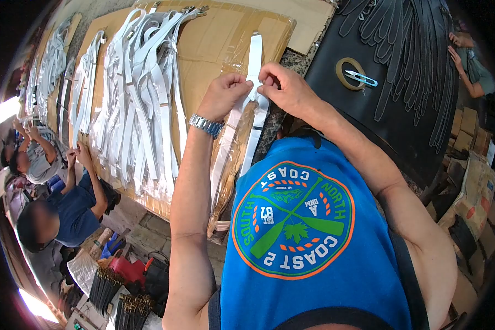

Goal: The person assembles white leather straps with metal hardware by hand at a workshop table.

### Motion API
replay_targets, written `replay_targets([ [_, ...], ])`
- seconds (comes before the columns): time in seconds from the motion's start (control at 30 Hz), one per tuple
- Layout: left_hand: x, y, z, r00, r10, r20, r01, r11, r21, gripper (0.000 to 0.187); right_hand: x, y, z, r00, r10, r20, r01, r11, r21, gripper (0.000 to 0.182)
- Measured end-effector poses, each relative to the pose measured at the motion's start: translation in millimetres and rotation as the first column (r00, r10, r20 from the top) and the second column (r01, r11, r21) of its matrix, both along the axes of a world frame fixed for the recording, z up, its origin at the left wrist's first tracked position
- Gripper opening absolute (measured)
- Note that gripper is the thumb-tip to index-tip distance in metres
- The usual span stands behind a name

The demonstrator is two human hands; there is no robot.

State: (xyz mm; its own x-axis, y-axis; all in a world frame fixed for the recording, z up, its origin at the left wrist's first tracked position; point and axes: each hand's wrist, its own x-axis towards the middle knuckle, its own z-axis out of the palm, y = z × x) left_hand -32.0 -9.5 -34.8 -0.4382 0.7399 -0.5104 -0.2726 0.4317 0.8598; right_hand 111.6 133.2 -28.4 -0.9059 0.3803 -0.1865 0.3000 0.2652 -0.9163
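Observation:
A pair of white suspenders (255, 52) lies on the plastic-covered cardboard, one strap pointing away and two straps running back toward my body. My left hand (224, 96), with a metal watch on its wrist, is closed in a pinch at the left side of the point where the straps meet. Opposite it, my right hand (289, 92) pinches the right side of the same junction. The fingertips are close together and partly cover the join. To the left lies a large heap of white suspenders (140, 93) with metal clips.
Black straps (404, 60) are spread over a black surface on the right, near a roll of tape (341, 74) with a light-blue cutter (362, 78) on it. Co-workers sit at the left, one in a dark blue shirt (80, 217). Another person's hands (456, 52) show at far right.

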Motion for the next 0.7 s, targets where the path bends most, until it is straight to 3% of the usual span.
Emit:
replay_targets([
  [0.1,-1,-2,4,0.999,0.021,0.048,-0.022,1.0,0.013,0.017,4,4,-16,0.998,-0.049,-0.045,0.038,0.974,-0.223,0.016],
  [0.33,-2,-6,6,0.994,0.051,0.099,-0.056,0.997,0.048,0.017,16,4,-25,1.0,-0.003,-0.015,-0.001,0.966,-0.258,0.019],
  [0.7,12,-2,13,1.0,0.02,0.022,-0.021,0.998,0.053,0.016,6,2,-19,0.997,0.005,0.074,0.017,0.953,-0.302,0.021],
])
